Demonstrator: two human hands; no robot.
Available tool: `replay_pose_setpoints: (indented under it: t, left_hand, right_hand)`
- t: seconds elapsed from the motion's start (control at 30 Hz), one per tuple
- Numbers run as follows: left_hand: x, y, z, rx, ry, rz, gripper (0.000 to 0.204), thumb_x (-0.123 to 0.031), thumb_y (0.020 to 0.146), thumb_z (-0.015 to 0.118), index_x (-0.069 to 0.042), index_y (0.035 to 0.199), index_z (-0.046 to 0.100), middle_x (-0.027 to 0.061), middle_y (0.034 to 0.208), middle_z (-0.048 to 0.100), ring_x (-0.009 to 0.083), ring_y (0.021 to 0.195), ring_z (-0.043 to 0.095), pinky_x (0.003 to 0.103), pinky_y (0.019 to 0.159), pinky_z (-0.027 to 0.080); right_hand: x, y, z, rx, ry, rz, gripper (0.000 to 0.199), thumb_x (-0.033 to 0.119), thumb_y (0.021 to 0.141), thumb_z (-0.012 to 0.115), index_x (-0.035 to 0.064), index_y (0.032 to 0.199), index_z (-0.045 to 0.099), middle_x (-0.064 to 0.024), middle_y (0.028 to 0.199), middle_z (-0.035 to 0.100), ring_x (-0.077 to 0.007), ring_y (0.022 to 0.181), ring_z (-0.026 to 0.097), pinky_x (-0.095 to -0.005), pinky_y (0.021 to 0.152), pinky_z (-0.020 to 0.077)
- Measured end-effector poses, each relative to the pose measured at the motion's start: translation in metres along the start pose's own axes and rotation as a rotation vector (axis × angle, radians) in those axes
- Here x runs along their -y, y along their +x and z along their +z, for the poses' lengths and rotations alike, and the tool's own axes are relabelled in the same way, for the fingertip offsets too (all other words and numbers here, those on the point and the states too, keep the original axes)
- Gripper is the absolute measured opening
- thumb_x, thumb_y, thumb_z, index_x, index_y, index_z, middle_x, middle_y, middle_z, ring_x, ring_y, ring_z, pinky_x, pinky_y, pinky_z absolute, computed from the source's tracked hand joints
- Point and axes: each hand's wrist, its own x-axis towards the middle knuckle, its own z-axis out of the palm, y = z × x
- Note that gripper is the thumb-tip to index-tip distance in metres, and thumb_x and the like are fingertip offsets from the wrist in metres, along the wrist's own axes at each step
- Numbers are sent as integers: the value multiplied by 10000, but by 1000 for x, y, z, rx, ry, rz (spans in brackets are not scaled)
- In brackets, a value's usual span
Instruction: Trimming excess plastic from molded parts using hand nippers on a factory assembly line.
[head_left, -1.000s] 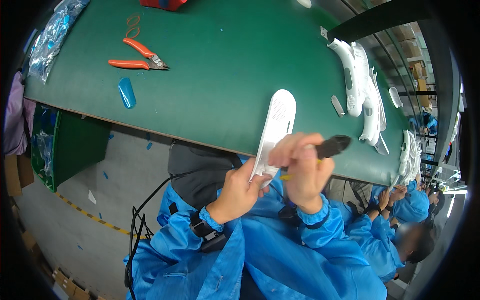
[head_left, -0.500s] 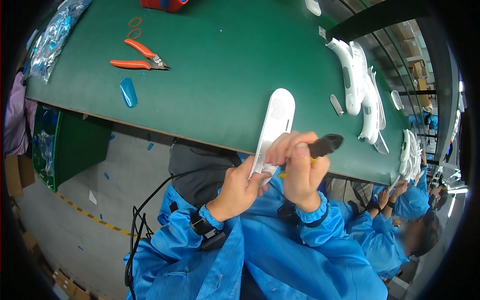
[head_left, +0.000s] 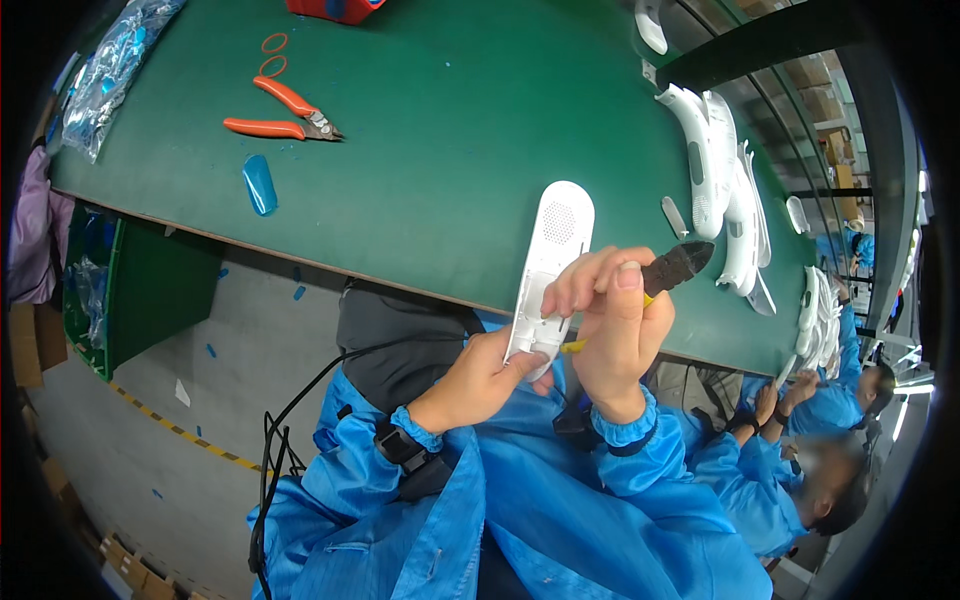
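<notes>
The long white plastic housing with rounded ends and a perforated grille (head_left: 552,265) is held off the green bench (head_left: 450,150), above its near edge, tilted with the grille end pointing away from the person. The left hand (head_left: 485,375) is clamped around its lower end, thumb across the front. The right hand (head_left: 610,325) is closed around a dark-jawed cutting tool with a yellow handle (head_left: 672,270); its dark head projects up and to the right, clear of the housing, while a yellow handle tip shows just beside the housing's lower end.

Judgement: the step in hand appears to be trimming or dressing the lower part of the housing. The cutter head is not on the part, so the next move would call for steadying the housing and turning the cutter head in toward it.

On the bench, toward the far left corner, lie 1 pair of orange-handled pliers (head_left: 285,112), 2 orange rubber rings (head_left: 272,55) and a clear plastic bag of small parts (head_left: 115,70). A small blue plastic piece (head_left: 259,183) lies near the left of the near edge. A stack of similar white housings (head_left: 715,170) sits toward the right edge. A co-worker in a blue coat (head_left: 800,470) is at lower right.
</notes>
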Motion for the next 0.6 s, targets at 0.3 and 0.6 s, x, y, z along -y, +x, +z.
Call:
replay_pose_setpoints:
  t: [0.3,0.6]
  left_hand:
    - [-5,3,1,-41,115,32,180,-94,978,517,30,1063,617,84,791,686,154,739,673,308,706,536]
    - [-9,2,3,-67,142,18,171,-76,978,510,15,1073,618,72,776,676,154,724,660,311,688,528]
  right_hand:
    - [-8,-2,3,-14,34,15,241,187,1039,418,-11,905,450,-106,702,520,-164,619,519,-343,584,496]
    - [-9,-8,7,-7,0,-39,191,137,1027,413,-16,920,455,-105,713,528,-167,634,530,-333,606,491]
